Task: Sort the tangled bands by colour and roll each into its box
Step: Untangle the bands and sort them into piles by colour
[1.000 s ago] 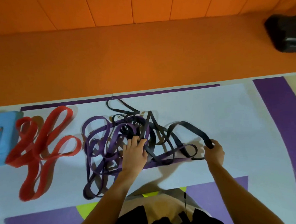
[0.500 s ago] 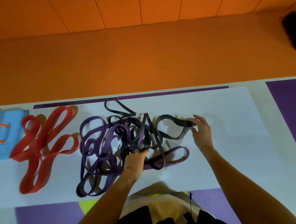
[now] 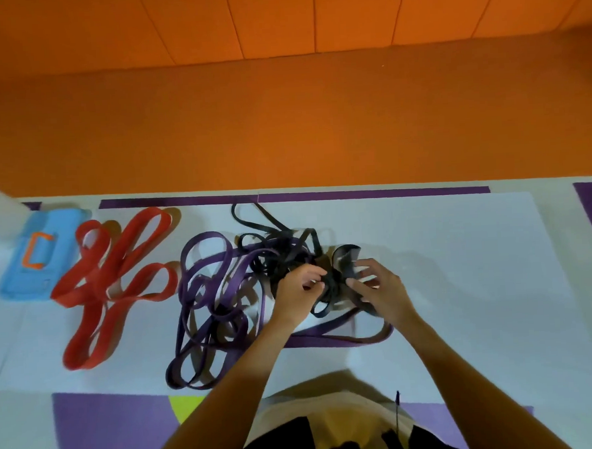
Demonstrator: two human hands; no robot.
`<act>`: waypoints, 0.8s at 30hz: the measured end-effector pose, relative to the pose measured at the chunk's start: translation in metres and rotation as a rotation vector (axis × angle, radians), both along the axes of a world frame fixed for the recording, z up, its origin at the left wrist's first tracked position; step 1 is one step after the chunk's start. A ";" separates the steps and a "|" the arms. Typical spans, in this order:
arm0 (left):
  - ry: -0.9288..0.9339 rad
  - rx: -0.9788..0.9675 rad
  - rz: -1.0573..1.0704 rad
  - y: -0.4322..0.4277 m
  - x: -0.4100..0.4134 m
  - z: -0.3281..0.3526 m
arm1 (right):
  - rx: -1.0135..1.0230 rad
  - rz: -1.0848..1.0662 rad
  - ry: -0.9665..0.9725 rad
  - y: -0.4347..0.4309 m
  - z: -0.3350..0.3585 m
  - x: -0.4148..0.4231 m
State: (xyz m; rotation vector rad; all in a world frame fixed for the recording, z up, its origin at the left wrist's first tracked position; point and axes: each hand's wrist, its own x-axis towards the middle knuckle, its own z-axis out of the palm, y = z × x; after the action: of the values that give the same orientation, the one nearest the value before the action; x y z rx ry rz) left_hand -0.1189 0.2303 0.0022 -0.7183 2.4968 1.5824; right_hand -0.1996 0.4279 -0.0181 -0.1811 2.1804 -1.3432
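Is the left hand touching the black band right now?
Touching. The head view shows the left hand with its fingers curled round the bunched black band.

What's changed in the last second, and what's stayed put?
The right hand brought the stretched-out end of the black band leftward to the tangle, beside the left hand; its long loop is now bunched between them. The left hand went from pressing the tangle to pinching the black band. The red bands, purple bands and blue box stayed put.

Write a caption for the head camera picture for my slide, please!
Left hand and right hand bunch the black band amid purple bands; red bands lie beside a blue box.
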 end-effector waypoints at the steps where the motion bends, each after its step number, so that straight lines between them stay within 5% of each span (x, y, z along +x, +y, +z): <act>1: -0.017 0.051 0.004 0.002 0.004 0.001 | -0.099 0.077 -0.077 -0.013 0.002 0.004; 5: -0.069 0.238 0.046 -0.009 0.027 -0.001 | -0.153 0.342 -0.133 -0.055 -0.003 0.016; 11: -0.064 0.227 0.006 -0.042 0.063 0.001 | 0.188 0.413 0.201 -0.082 -0.023 0.020; 16: -0.035 0.106 0.280 -0.082 0.071 -0.004 | 0.066 0.041 0.079 -0.073 -0.012 0.005; 19: -0.167 -0.007 0.224 -0.103 0.063 -0.015 | -0.110 -0.144 0.054 -0.067 0.014 -0.011; 24: -0.317 0.452 0.205 -0.099 0.033 -0.015 | -0.381 -0.319 -0.042 -0.063 0.060 -0.009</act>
State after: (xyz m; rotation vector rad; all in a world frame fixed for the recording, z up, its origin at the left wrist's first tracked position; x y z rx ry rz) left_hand -0.0859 0.1312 -0.0123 -1.0718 1.8042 1.8355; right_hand -0.2088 0.3645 0.0420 0.0560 1.9558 -1.9179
